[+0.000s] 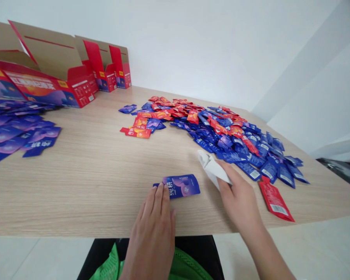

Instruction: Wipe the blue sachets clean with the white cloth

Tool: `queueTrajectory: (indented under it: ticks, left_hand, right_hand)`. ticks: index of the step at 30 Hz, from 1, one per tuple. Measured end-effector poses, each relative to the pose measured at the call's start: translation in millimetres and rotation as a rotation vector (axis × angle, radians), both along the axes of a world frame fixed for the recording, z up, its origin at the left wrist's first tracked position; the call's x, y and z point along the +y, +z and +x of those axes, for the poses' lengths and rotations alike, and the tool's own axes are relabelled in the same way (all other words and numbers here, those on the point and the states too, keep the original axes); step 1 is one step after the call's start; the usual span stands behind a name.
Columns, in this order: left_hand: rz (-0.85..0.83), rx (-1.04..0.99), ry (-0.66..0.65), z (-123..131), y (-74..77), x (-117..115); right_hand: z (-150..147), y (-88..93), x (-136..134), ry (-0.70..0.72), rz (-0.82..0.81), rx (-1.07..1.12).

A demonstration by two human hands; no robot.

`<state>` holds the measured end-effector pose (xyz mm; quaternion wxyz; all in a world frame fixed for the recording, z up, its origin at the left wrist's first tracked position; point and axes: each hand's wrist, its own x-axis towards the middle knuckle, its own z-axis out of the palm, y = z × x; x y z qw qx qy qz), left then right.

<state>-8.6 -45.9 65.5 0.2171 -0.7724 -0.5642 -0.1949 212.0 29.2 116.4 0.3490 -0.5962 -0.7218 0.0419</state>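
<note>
Left hand [151,229]: fingertips down on a blue sachet [182,186]
Right hand [239,198]: gripping a crumpled white tissue [211,169]
Hands: apart, the right one just near a red-and-blue sachet pile [216,132]

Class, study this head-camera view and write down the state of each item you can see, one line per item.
left hand, flat, fingertips on the blue sachet
blue sachet, lying flat on the table
right hand, closed on the white sheet
white sheet, crumpled
red sachet, lying apart, beside the pile
sachet pile, loose, red and blue mixed
blue sachet spread, overlapping
cardboard boxes, open, flaps raised
</note>
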Motion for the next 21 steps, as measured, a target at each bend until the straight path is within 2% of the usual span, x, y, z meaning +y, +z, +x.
queueTrajectory:
  ticks: [2, 4, 7, 11, 14, 18, 21]
  left_hand:
    - [-0.067, -0.003, -0.036, 3.9, 0.1, 2.0]
    - [-0.162, -0.025, -0.051, 8.1, 0.5, 5.5]
    - [-0.241, -0.044, -0.016, 13.0, -0.5, 8.7]
    - [-0.224, -0.014, 0.011, 13.6, -3.6, 5.6]
    - [-0.183, -0.010, 0.051, 13.7, -4.0, 0.5]
    - [-0.150, -0.044, 0.146, 14.6, -3.2, -5.2]
    - [-0.143, -0.030, 0.132, 13.1, -3.4, -5.8]
  right_hand:
    - [-30.8, -1.1, -12.9, 0.208, -0.005, 0.049]
    - [-55.3, -8.1, -20.5, 0.386, -0.038, -0.008]
    - [-65.8, -26.7, -18.0, 0.491, -0.067, -0.137]
    - [-32.3, -50.1, -2.7, 0.385, -0.031, -0.192]
    - [4.2, -55.1, 4.5, 0.217, -0.044, -0.188]
    - [27.9, -43.8, 2.8, 0.031, -0.070, -0.143]
    - [11.4, -29.7, -8.2, -0.020, -0.025, -0.016]
